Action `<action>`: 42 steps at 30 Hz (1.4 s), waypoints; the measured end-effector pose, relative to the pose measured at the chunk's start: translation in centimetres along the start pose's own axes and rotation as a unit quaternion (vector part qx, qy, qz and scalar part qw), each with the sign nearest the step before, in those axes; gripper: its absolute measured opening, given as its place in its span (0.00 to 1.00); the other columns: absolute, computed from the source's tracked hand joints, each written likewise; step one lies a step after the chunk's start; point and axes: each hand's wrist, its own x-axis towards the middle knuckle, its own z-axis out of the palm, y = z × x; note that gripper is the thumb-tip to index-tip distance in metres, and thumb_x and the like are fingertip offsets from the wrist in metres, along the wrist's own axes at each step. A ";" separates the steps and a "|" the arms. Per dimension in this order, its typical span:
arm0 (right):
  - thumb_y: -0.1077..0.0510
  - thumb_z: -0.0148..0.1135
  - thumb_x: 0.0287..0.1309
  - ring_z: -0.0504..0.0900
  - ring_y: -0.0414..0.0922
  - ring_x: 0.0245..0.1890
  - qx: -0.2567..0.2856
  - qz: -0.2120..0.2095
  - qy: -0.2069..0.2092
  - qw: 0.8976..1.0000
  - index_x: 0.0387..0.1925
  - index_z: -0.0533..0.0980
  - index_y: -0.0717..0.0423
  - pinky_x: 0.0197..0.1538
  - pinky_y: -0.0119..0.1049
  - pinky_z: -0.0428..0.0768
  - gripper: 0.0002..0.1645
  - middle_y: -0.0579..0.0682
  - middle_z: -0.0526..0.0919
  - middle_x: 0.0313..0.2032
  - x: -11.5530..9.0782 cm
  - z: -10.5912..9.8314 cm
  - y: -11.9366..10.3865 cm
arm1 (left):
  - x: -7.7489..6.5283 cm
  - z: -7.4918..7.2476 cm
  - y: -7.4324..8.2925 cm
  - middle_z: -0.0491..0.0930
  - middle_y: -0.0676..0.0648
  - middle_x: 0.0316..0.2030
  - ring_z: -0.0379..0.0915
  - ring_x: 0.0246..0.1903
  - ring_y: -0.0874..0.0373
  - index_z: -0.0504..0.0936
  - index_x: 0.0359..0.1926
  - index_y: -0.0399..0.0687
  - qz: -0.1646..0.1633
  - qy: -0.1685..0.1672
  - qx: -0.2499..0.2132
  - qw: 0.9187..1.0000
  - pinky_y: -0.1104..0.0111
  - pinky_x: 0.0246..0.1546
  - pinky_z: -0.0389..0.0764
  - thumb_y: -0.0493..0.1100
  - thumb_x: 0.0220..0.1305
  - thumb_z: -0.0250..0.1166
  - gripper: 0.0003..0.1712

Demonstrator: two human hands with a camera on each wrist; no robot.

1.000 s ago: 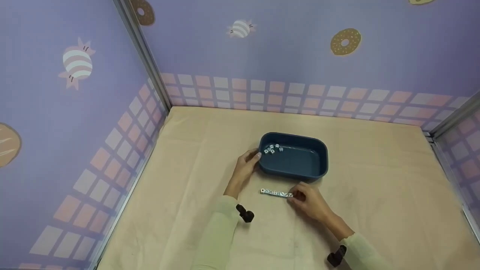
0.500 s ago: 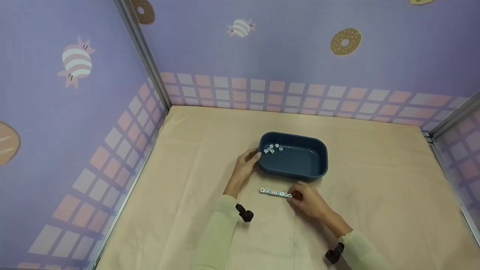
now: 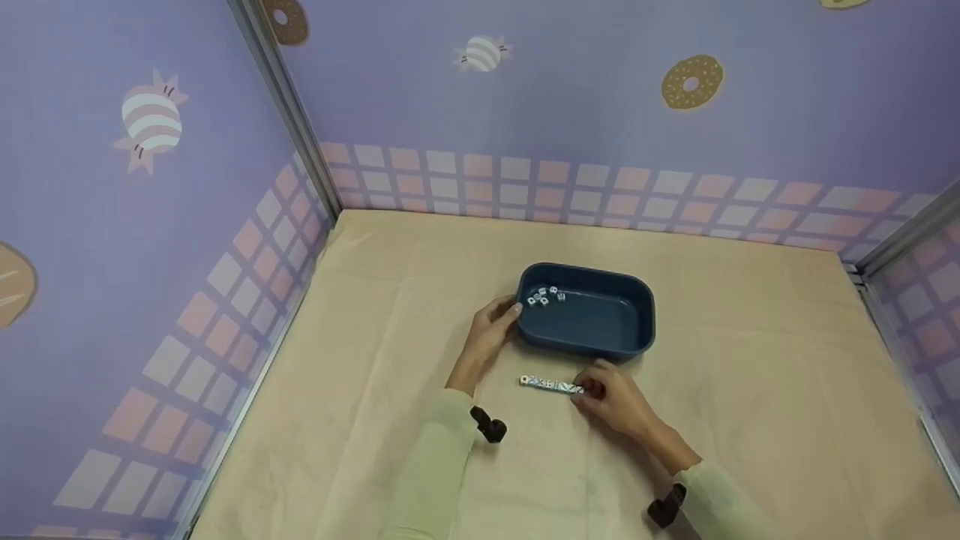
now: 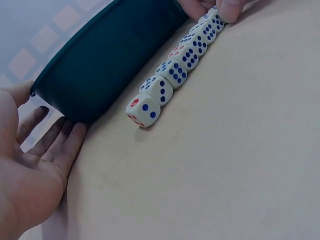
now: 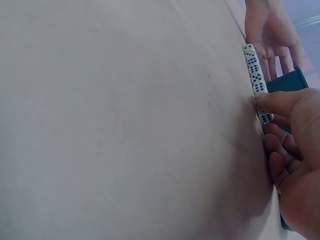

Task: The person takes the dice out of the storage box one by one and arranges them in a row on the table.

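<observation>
Currently right hand [image 3: 619, 401] pinches one end of a row of blue-and-red-pipped white dice [image 4: 172, 73] running toward left hand [image 3: 487, 330], fingers hiding some. Left hand, fingers extended, touches dark-blue rounded-rectangular tub [image 3: 592, 321]; small white dice [image 3: 544, 301] inside, on its side, pips hard to read.

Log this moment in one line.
left hand: touches bin at left end; right hand: pinches dice row at right end; dice row: in front of bin; other dice: in bin

Muted light lays soft shadows on the cloth [image 3: 405, 315]; wrist views look greyer.
</observation>
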 end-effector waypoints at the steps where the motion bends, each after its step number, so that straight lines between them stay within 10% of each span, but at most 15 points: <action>1: 0.63 0.80 0.58 0.76 0.42 0.32 0.002 0.001 0.004 1.000 0.39 0.87 0.52 0.35 0.32 0.76 0.09 0.46 0.79 0.34 0.0 0.1 0.0 | 0.0 0.0 0.0 0.74 0.40 0.71 0.74 0.68 0.45 0.74 0.74 0.42 0.001 0.001 0.000 1.000 0.56 0.67 0.78 0.51 0.79 0.63 0.30; 11: 0.62 0.81 0.57 0.76 0.43 0.33 0.010 0.007 0.013 1.000 0.41 0.87 0.54 0.35 0.33 0.75 0.11 0.48 0.80 0.35 -0.1 0.2 -0.1 | 0.0 0.0 0.2 0.74 0.39 0.71 0.74 0.69 0.44 0.74 0.74 0.42 0.008 0.003 0.009 1.000 0.55 0.67 0.78 0.50 0.80 0.63 0.29; 19: 0.63 0.77 0.62 0.82 0.44 0.37 -0.003 -0.018 -0.027 0.999 0.51 0.84 0.59 0.38 0.35 0.82 0.16 0.47 0.84 0.40 0.3 -3.7 -2.7 | 0.0 0.0 0.4 0.75 0.40 0.70 0.75 0.68 0.45 0.74 0.73 0.41 -0.005 0.004 -0.002 1.000 0.56 0.65 0.80 0.50 0.80 0.63 0.29; 29: 0.60 0.76 0.65 0.83 0.43 0.37 0.019 -0.056 0.084 0.995 0.47 0.86 0.60 0.40 0.46 0.86 0.12 0.45 0.86 0.39 5.6 -6.2 -3.6 | -0.2 -0.3 0.2 0.75 0.39 0.69 0.75 0.67 0.46 0.75 0.73 0.41 0.005 0.008 -0.002 1.000 0.56 0.65 0.79 0.50 0.80 0.63 0.28; 42: 0.61 0.75 0.65 0.85 0.56 0.51 0.025 0.050 0.105 0.993 0.56 0.83 0.64 0.57 0.54 0.83 0.20 0.59 0.86 0.50 12.1 -5.3 -0.6 | -0.1 0.2 0.3 0.74 0.36 0.71 0.74 0.68 0.45 0.74 0.73 0.37 0.016 0.002 -0.002 1.000 0.56 0.67 0.78 0.48 0.80 0.62 0.29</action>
